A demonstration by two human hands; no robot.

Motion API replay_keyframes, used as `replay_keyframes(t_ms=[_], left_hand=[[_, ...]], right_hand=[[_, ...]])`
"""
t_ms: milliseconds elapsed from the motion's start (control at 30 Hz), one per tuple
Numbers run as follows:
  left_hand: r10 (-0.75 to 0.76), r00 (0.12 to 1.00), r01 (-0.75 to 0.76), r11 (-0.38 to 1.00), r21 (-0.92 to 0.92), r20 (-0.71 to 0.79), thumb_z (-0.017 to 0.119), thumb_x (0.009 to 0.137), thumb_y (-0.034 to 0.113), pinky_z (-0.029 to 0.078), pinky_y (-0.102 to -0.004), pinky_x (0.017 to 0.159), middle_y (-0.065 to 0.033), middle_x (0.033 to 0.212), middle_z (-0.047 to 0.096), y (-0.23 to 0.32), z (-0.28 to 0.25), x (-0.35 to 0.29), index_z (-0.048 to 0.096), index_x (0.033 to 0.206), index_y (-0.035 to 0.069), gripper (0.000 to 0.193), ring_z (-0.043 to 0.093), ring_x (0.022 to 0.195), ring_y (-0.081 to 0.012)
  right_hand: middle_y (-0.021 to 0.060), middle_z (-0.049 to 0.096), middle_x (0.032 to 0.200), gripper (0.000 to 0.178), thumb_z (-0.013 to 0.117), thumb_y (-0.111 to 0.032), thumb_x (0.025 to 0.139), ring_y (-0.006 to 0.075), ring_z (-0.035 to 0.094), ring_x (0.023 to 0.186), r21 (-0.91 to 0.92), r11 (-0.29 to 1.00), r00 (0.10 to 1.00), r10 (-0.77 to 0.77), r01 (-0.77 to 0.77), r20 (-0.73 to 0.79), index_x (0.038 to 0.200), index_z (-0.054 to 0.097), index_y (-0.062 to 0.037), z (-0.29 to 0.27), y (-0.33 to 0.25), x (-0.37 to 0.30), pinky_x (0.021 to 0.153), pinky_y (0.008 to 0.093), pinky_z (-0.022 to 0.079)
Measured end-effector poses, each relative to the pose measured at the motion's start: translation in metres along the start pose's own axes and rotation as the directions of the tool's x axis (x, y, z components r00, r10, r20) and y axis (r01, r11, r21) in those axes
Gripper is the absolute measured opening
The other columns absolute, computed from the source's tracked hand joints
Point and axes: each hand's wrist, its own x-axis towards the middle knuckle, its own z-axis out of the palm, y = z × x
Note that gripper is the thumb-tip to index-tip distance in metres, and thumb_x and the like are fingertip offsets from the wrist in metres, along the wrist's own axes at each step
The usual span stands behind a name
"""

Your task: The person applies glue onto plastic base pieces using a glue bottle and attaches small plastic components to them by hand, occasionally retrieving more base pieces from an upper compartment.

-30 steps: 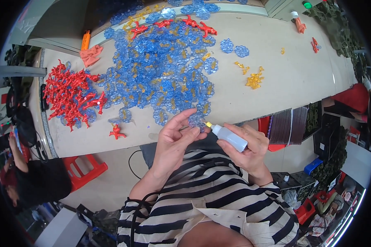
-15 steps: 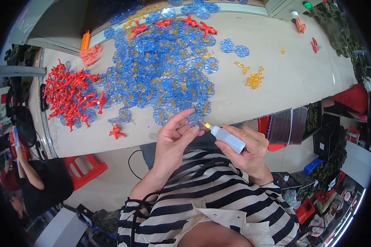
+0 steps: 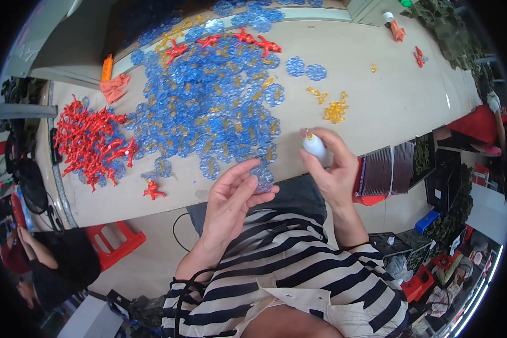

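The left hand pinches a small blue disc between thumb and fingertips, palm turned up, just off the near edge of the table. The right hand is wrapped around a white bottle, its yellowish nozzle pointing up and away from the body; the bottle sits just right of the disc, the two close but not touching. The disc looks like clear, lacy moulded plastic, round with a frilled rim. Ahead of the left hand spreads a wide blue pile of the same discs, many with small yellow bits in their centres. Further left of that hand lies a red heap of branching, coral-like pieces, with one stray red piece nearer the edge. Ahead of the right hand is a little yellow cluster of tiny bits. The tabletop is smooth and pale. Compared with a second ago, the bottle has swung from lying slanted with its nozzle aimed at the left hand to standing more upright, and the hands have drawn slightly apart.
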Motion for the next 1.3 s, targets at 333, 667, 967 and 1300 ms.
replay_keyframes(t_ms=[333,667,967,1300], left_hand=[[-0.046,0.999,0.046,0.996,0.071,0.006,0.05,0.091,0.005,0.054,-0.0284,0.068,-0.0143,0.096,0.062,-0.006,-0.004,0.002,0.05,0.12,-0.002,0.029,0.065,0.082,-0.0236],[-0.08,0.996,0.075,0.991,0.107,0.04,0.049,0.091,0.004,0.053,-0.028,0.065,-0.0131,0.095,0.061,-0.008,0.003,0.004,0.051,0.118,-0.002,0.028,0.064,0.079,-0.0216],[-0.073,0.997,0.067,0.988,0.14,0.039,0.05,0.09,0.003,0.053,-0.0274,0.065,-0.0129,0.095,0.062,-0.009,0.003,0.004,0.051,0.118,-0.002,0.028,0.064,0.079,-0.0203],[-0.004,1.0,-0.001,0.977,0.213,0.02,0.052,0.089,0.002,0.054,-0.0272,0.068,-0.015,0.094,0.062,-0.013,0.004,0.007,0.051,0.117,-0.004,0.029,0.064,0.08,-0.0213]], right_hand=[[0.0107,0.062,0.095,0.029,0.069,-0.005,0.073,0.0224,0.059,0.086,-0.128,0.992,1.0,-0.014,0.01,-0.027,0.1,0.06,-0.0015,-0.006,0.005,0.009,0.071,0.0317,0.046],[0.0114,0.059,0.086,0.017,0.065,-0.001,0.073,0.0254,0.056,0.082,-0.564,0.822,0.996,0.033,-0.075,-0.085,0.09,0.062,-0.0007,-0.047,0.006,0.016,0.07,0.0339,0.045],[0.012,0.059,0.086,0.018,0.065,-0.003,0.073,0.0283,0.056,0.083,-0.637,0.756,0.988,-0.085,0.15,0.132,0.091,0.063,-0.0005,-0.055,0.007,0.022,0.071,0.0342,0.047],[0.0046,0.063,0.079,0.015,0.063,0.003,0.079,0.0052,0.058,0.066,0.323,0.858,0.907,0.319,-0.4,0.275,0.094,0.06,0.0023,-0.029,-0.018,-0.014,0.049,0.017,0.045]])
